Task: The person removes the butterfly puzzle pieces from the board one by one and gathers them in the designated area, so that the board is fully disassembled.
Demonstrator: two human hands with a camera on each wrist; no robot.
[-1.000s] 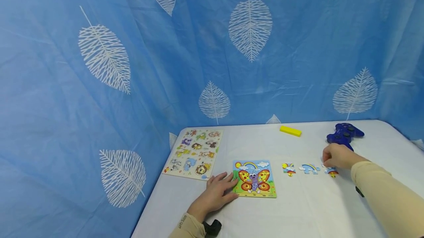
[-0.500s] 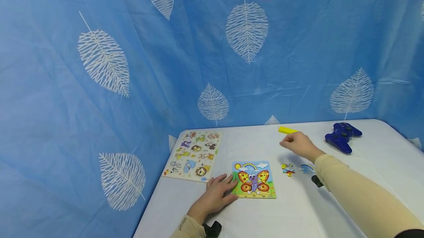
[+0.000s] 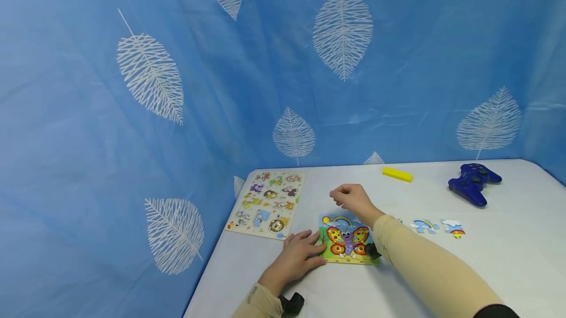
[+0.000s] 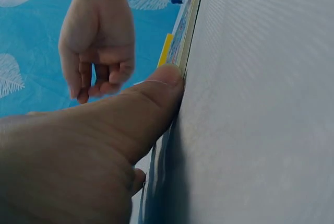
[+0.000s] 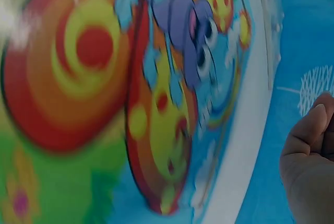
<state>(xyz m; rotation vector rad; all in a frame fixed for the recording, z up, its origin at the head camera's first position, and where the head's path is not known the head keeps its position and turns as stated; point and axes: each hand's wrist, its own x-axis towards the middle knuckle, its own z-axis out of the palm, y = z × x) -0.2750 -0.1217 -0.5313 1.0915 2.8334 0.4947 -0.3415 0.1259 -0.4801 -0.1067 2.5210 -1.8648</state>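
Observation:
My left hand [image 3: 295,260] rests on the table with fingers apart, fingertips at the left edge of a square butterfly puzzle [image 3: 349,239]. In the left wrist view its thumb [image 4: 164,80] presses against the board's edge. Above the puzzle's far edge hovers my right hand [image 3: 355,202], fingers loosely curled, with nothing visible in them. The right wrist view looks down on the butterfly picture [image 5: 94,51]. Right of the puzzle lie a rainbow puzzle piece [image 3: 423,226] and a cloud puzzle piece [image 3: 453,227]. The right sleeve hides most of a third piece.
An animal picture board [image 3: 267,205] lies at the table's left. Toward the back are a yellow block [image 3: 397,174] and a blue game controller [image 3: 473,183]. A blue curtain [image 3: 247,87] with white leaves hangs behind the white-covered table.
My right hand has left the cloud piece on the table and swept left, past the yellow block, to above the puzzle. My left hand has stayed at the puzzle's edge.

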